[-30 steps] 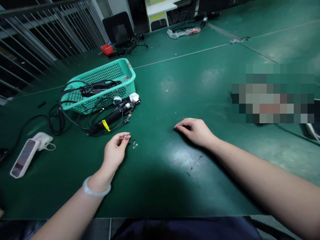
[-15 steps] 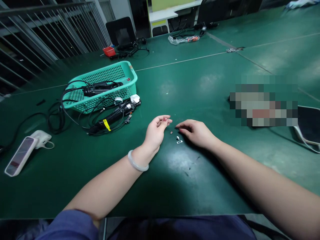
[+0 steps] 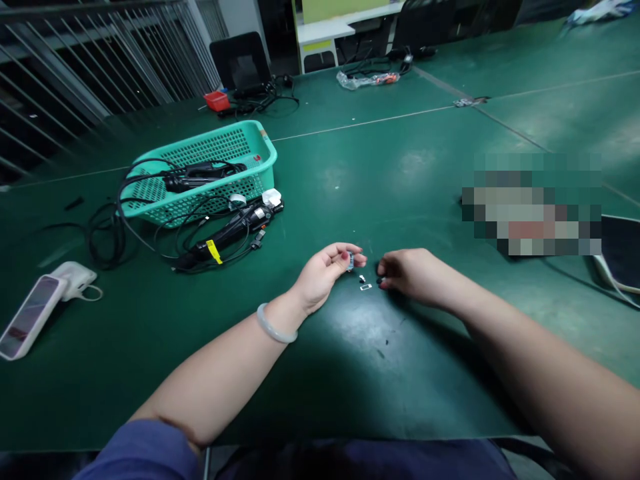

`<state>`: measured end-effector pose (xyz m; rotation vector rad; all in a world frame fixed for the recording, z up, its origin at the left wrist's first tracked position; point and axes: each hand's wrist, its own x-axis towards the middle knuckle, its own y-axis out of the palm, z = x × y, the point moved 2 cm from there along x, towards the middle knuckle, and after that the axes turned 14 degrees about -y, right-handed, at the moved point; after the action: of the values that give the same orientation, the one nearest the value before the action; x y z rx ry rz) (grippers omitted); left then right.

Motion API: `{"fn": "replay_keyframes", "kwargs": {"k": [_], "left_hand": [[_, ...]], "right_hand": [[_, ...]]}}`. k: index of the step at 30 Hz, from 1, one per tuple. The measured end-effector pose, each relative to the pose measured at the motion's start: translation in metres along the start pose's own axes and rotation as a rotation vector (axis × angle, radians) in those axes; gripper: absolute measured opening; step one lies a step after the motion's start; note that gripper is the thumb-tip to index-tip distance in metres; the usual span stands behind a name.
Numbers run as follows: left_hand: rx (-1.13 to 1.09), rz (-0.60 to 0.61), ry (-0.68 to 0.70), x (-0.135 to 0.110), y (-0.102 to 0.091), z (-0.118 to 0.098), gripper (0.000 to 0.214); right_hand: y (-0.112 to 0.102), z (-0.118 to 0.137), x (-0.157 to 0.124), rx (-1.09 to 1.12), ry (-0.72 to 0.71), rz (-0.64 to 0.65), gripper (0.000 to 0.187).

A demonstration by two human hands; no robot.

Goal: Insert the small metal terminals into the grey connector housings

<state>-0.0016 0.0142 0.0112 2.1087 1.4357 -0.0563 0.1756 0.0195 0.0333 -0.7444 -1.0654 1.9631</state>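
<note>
My left hand (image 3: pixel 327 275) rests on the green table (image 3: pixel 350 193) and pinches a tiny pale part (image 3: pixel 351 261) between thumb and fingertips. A pale bangle (image 3: pixel 274 325) circles that wrist. Two small metal parts (image 3: pixel 364 283) lie on the table between my hands. My right hand (image 3: pixel 415 275) lies just right of them, fingers curled, fingertips touching the table next to the parts; whether it holds anything is hidden.
A teal mesh basket (image 3: pixel 250 143) with black cables stands at the left. A black tool with a yellow label (image 3: pixel 227 233) lies in front of it. A white handheld device (image 3: pixel 35 310) lies at the far left. A railing runs behind.
My left hand came from the left to the middle, beside my right hand, and the small parts now lie between them. It now pinches a tiny part. My right hand curled closer.
</note>
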Motion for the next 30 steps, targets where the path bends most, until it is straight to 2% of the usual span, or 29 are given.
{"fn": "replay_keyframes", "kwargs": {"k": [3, 7, 12, 20, 22, 26, 28, 30], "left_hand": [[-0.093, -0.035, -0.006, 0.002, -0.006, -0.001, 0.013], [-0.144, -0.123, 0.002, 0.004, -0.011, 0.0, 0.013], [-0.111, -0.187, -0.04, 0.002, -0.011, 0.0, 0.015], [-0.131, -0.219, -0.057, 0.0, -0.011, 0.0, 0.018], [-0.133, -0.221, -0.065, 0.0, -0.01, 0.0, 0.02], [-0.127, -0.225, -0.075, -0.001, -0.007, 0.001, 0.026], [-0.109, -0.221, -0.07, -0.001, -0.006, 0.002, 0.026], [-0.084, -0.209, -0.066, -0.001, -0.006, 0.003, 0.025]], "right_hand": [[0.015, 0.011, 0.006, 0.034, -0.187, -0.125, 0.014], [0.025, 0.013, 0.008, 0.071, -0.277, -0.175, 0.017], [0.024, 0.013, 0.006, 0.102, -0.284, -0.228, 0.016], [0.022, 0.015, 0.004, 0.368, -0.161, -0.357, 0.011], [0.024, 0.015, 0.004, 0.429, -0.165, -0.391, 0.008], [0.027, 0.013, 0.006, 0.479, -0.245, -0.464, 0.024], [0.026, 0.013, 0.005, 0.455, -0.273, -0.506, 0.021], [0.025, 0.012, 0.005, 0.494, -0.232, -0.548, 0.017]]}}
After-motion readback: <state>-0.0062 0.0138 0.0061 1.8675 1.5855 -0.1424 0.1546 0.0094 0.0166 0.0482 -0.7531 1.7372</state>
